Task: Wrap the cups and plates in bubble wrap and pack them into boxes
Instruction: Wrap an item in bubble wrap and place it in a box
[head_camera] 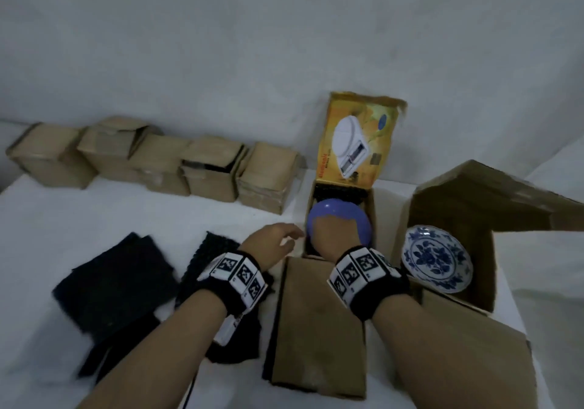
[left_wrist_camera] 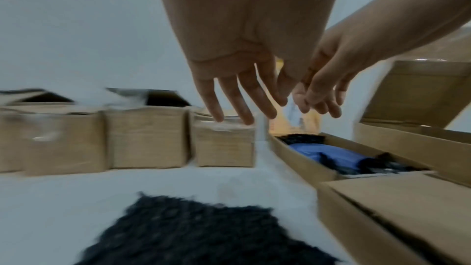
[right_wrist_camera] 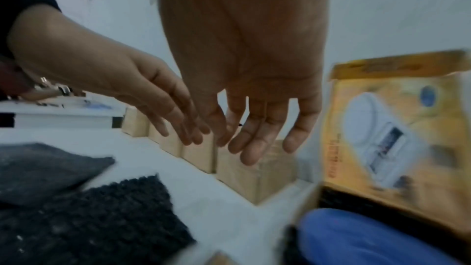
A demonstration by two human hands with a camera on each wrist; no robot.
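Observation:
A blue plate (head_camera: 341, 214) lies in a narrow cardboard box (head_camera: 374, 219) on black bubble wrap (left_wrist_camera: 302, 138), under the box's raised yellow lid (head_camera: 357, 143). My right hand (head_camera: 335, 233) hovers just over the plate with straight, relaxed fingers (right_wrist_camera: 254, 140) and holds nothing. My left hand (head_camera: 275, 239) hangs empty beside the box's left wall, its fingers (left_wrist_camera: 242, 108) loosely spread. A blue-and-white patterned plate (head_camera: 437, 258) leans bare inside a larger cardboard box (head_camera: 474, 206) to the right. Loose black bubble wrap sheets (head_camera: 117, 279) lie on the white table at the left.
A row of several small cardboard boxes (head_camera: 208, 168) stands along the back wall on the left. The narrow box's front flap (head_camera: 319, 329) lies flat toward me. Another black wrap sheet (left_wrist_camera: 203, 233) is under my left wrist. A white wall closes the back.

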